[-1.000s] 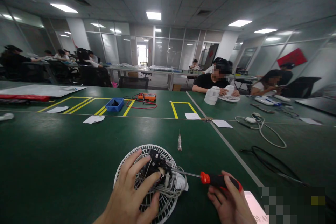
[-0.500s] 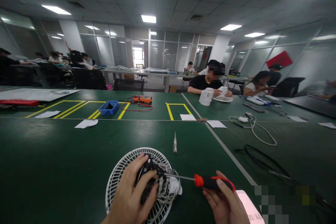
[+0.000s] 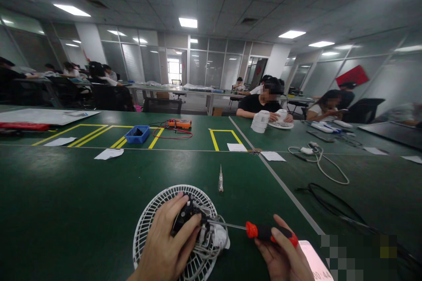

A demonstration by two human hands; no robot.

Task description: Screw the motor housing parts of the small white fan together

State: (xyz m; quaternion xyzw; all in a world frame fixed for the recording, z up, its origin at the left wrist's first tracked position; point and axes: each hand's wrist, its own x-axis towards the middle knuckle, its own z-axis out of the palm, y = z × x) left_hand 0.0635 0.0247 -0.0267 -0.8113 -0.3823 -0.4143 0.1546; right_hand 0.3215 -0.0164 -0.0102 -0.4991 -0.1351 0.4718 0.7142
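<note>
A white round fan grille lies on the green table, carrying a black motor assembly and a bundle of grey wires. My left hand is closed over the motor assembly, fingers curled on its top and near side. My right hand grips a red-and-black screwdriver by its handle. The shaft runs level to the left, and its tip meets the right side of the assembly, where the exact contact is hidden. Beyond the grille lies a small clear-handled screwdriver.
A lit phone lies beside my right hand. Farther off are a blue bin, an orange multimeter with red lead, and paper slips. Cables lie at right. A co-worker across the table handles white fan parts.
The view has shifted slightly, moving the scene left. My left hand's spread fingers have drawn in around the motor assembly. The screwdriver stays against the assembly in my right hand.
</note>
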